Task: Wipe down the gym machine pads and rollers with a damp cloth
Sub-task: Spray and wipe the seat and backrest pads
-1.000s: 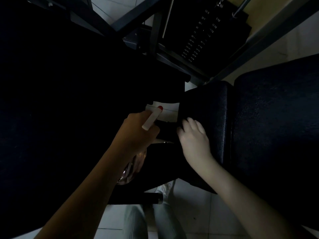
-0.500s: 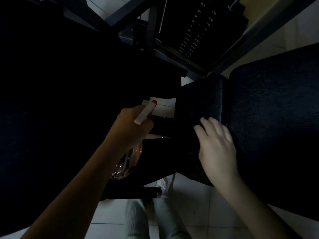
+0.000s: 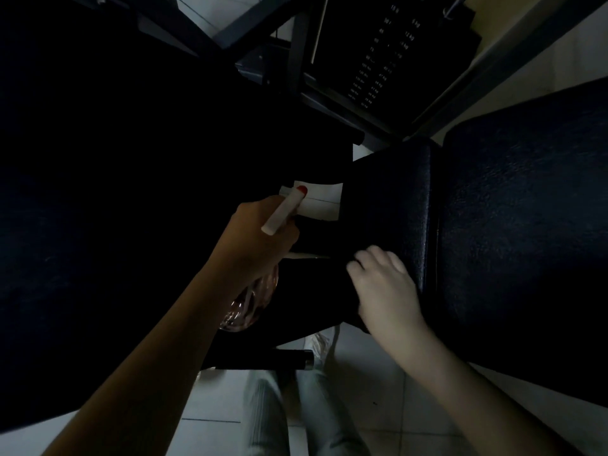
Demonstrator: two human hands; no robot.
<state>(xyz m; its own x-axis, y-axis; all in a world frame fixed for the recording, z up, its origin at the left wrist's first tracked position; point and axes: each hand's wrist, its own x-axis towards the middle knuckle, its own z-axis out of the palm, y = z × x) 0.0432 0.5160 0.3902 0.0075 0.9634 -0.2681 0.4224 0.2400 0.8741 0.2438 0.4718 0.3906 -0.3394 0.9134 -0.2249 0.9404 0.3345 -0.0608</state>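
My left hand [image 3: 260, 238] grips a clear spray bottle [image 3: 250, 301] by the neck. Its white nozzle with a red tip [image 3: 284, 209] points up and to the right. My right hand [image 3: 383, 284] rests on the near left edge of a small black pad [image 3: 391, 199], with its fingers bent over that edge. It is too dark to tell whether a cloth lies under that hand. A larger black seat pad [image 3: 519, 225] adjoins the small pad on the right.
A white label [image 3: 324, 200] sits on the dark frame just left of the small pad. The weight stack [image 3: 388, 57] and grey frame bars stand behind. A black roller bar [image 3: 263, 360] lies low in the middle, above my legs and the tiled floor [image 3: 378, 390].
My right hand slid right across the small pad, then came back to its near left edge with the fingers bent. My left hand and the bottle stayed almost in place.
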